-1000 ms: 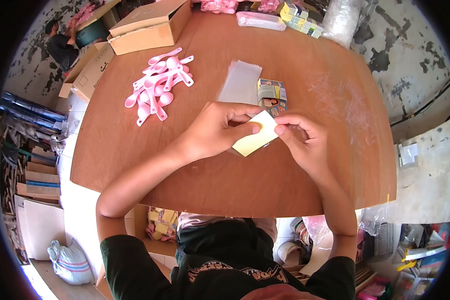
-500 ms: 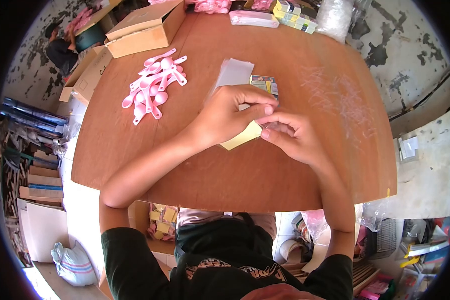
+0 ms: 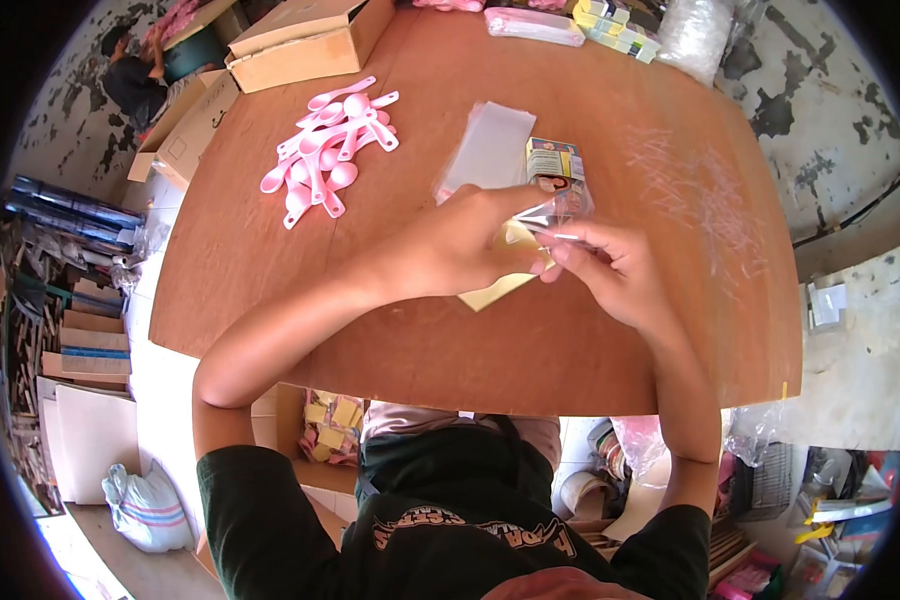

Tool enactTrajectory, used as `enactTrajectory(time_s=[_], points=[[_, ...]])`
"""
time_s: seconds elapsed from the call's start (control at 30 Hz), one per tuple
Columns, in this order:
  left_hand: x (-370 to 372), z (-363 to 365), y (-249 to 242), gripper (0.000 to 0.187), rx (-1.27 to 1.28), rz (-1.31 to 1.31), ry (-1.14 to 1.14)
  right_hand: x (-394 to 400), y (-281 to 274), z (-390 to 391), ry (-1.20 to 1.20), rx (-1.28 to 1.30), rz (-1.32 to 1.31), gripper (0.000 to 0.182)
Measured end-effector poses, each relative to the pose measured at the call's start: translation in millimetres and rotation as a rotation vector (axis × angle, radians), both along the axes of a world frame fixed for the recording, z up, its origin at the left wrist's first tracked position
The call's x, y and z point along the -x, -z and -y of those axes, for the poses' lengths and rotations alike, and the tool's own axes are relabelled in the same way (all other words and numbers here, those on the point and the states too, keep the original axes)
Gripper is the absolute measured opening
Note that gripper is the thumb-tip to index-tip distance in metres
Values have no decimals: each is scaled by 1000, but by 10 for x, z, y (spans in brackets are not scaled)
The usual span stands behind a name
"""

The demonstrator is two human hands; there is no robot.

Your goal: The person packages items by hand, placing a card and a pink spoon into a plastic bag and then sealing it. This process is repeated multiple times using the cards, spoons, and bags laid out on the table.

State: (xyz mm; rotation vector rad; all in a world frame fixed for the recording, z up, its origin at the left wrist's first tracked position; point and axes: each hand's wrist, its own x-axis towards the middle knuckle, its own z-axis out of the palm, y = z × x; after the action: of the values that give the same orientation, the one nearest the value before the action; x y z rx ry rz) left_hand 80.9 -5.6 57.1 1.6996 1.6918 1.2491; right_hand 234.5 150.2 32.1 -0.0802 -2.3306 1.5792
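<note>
My left hand point(image 3: 465, 245) curls its fingers and thumb around a clear plastic bag point(image 3: 568, 205) with a yellow packet point(image 3: 497, 291), which shows below the palm. From the other side my right hand point(image 3: 610, 262) pinches the bag's edge between thumb and fingers, where a thin white strip point(image 3: 567, 237) shows. The fingers hide part of the packet. Just beyond my hands lie a stack of clear plastic sleeves point(image 3: 498, 138) and a small printed box point(image 3: 554, 156). A pile of pink plastic spoons point(image 3: 330, 145) sits farther left.
Thin clear strips point(image 3: 705, 205) are scattered on the table's point(image 3: 450, 365) right side. Along the far edge stand a cardboard box point(image 3: 300, 50), a pink bundle point(image 3: 535, 27), yellow printed boxes point(image 3: 615, 30) and a plastic roll point(image 3: 695, 40). Another person point(image 3: 135, 85) is at the far left.
My left hand has turned and its fingers have lowered, so more of the clear bag shows above them. My right hand keeps its pinch at the bag. The view has shifted slightly.
</note>
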Motion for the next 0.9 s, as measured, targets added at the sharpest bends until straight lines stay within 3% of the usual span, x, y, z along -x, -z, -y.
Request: enactTrajectory(time_s=[0.07, 0.13, 0.23, 0.33, 0.4, 0.47, 0.5, 0.67, 0.73, 0.8, 0.9], points=[[75, 74, 93, 38, 120, -63, 15, 10, -21, 59, -117, -25, -21, 18], [65, 170, 189, 34, 33, -4, 0, 1, -68, 75, -171, -176, 9, 20], [139, 231, 465, 33, 82, 275, 60, 63, -31, 77, -59, 165, -10, 29], [159, 223, 702, 32, 19, 419, 100, 328, 106, -87, 37, 176, -63, 30], [160, 252, 688, 31, 142, 493, 81, 586, 126, -88, 93, 152, -67, 24], [163, 248, 678, 32, 68, 700, 194, 864, 103, -74, 111, -202, -129, 17], [162, 256, 698, 32, 117, 667, 163, 1042, 73, -40, 101, -331, -221, 14], [193, 259, 762, 34, -9, 643, 199, 1985, 156, 33, -35, -506, -232, 19], [212, 274, 738, 33, 13, 729, 205, 2331, 208, 92, -61, -518, -183, 21], [233, 278, 756, 32, 29, 798, 216, 2627, 242, 155, -51, -676, -298, 25], [245, 287, 706, 32, 36, 916, 231, 2948, 436, 226, -122, -707, -372, 25]])
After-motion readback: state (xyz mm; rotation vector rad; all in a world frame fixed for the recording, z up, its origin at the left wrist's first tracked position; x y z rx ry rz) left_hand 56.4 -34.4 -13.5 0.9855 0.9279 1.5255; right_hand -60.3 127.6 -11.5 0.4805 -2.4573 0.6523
